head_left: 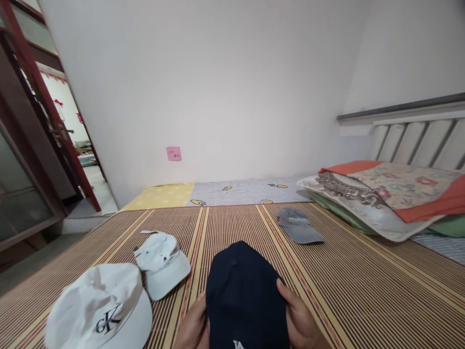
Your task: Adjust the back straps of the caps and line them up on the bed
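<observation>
A dark navy baseball cap (247, 291) is between my two hands at the bottom middle, its crown facing up and a bit of white lettering at the lower edge. My left hand (194, 322) grips its left side, with the fingers mostly hidden behind the cap. On the other side, my right hand (300, 317) holds the right edge, the thumb resting on the fabric. To the left lie a white cap (100, 303) with black letters and a smaller pale cap (163, 264) with small dark marks. A grey cap (298, 225) rests farther back on the right.
A striped brown mat (232, 223) covers the bed. Folded bedding and pillows (385, 194) are piled at the right, near a white radiator (417, 140). A pink note (173, 153) is stuck on the wall. At the left stands an open red-framed door (61, 126).
</observation>
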The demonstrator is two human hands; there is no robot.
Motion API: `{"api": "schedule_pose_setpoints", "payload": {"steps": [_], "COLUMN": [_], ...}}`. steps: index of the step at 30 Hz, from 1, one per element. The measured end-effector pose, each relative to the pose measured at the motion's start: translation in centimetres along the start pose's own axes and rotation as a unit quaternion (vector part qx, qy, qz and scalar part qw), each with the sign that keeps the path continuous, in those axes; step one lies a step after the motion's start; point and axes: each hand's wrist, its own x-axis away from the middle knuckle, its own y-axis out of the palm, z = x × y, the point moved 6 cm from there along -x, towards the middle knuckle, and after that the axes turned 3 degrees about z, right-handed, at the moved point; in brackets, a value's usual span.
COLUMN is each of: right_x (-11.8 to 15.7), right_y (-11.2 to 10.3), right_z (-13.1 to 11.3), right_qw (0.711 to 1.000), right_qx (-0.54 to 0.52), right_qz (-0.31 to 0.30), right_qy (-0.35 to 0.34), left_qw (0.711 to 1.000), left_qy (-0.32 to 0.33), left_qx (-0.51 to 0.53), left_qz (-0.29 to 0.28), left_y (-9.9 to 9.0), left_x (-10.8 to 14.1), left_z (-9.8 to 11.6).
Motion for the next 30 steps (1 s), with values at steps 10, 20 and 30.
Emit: {"api": "schedule_pose_setpoints", "payload": {"steps": [10, 20, 30], "right_x": [-0.4, -1.3, -1.6], "right_y": [1.4, -0.2, -2.1], "right_z": [-1.4, -0.4, 0.5], "right_qw": [0.999, 0.994, 0.998], "right_qx": [0.037, 0.102, -0.009], "right_qz": [-0.007, 0.016, -0.001], "right_qy": [-0.007, -0.033, -0.058], "left_qw": [0.94, 0.946, 0.942], "left_qy": [0.044, 0.056, 0.047], "left_qx": [0.052, 0.053, 0.062], "left_qz": [-0.335, -0.315, -0.326], "left_y": [5.2, 4.2, 4.6], "left_x": [0.9, 0.5, 0.8], "left_z": [-0.2, 0.2, 0.1]}}
